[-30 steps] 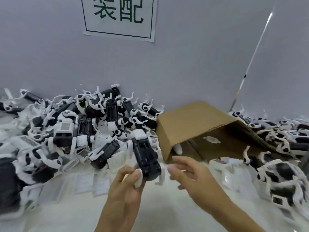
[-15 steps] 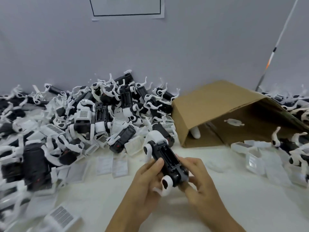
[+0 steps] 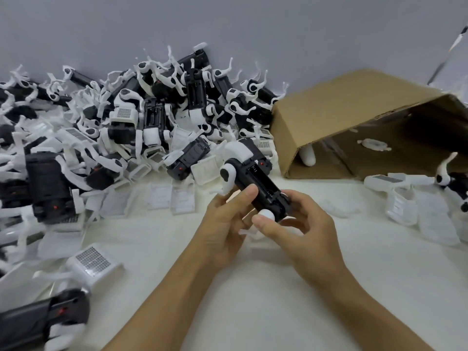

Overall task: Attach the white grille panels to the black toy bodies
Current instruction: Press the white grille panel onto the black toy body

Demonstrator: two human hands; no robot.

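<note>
Black plastic toy body [image 3: 255, 187] w/ white leg joints sits between both hands, tilted so its open underside faces up toward the person — prob. so the slot where a panel goes is easy to see. Left hand [image 3: 225, 229] wraps the near-left side, thumb lying across the top edge of the body; right hand [image 3: 301, 231] curls round the near end, thumb pressed by a white round joint [image 3: 266, 216]. Both hands clamped on the same piece, close together, nearly touching. No panel in either hand that I can make out, so I judge this is the orient-and-check step before a grille goes on.

Loose white grille panels [image 3: 172, 198] lie flat on the white table [image 3: 253, 287] just beyond the left hand, within easy reach; another grille piece [image 3: 93, 260] sits nearer, left of the left forearm. Further beyond and left of the hands — a big heap of toy bodies [image 3: 152, 117] against the grey wall. A cardboard box [image 3: 354, 122] lies tipped on its side beyond the right hand, mouth open toward the table, a few white bits inside. More white parts [image 3: 402, 198] right of the right hand.

No readable writing or brand anywhere in view; small red dots on some bodies only.
</note>
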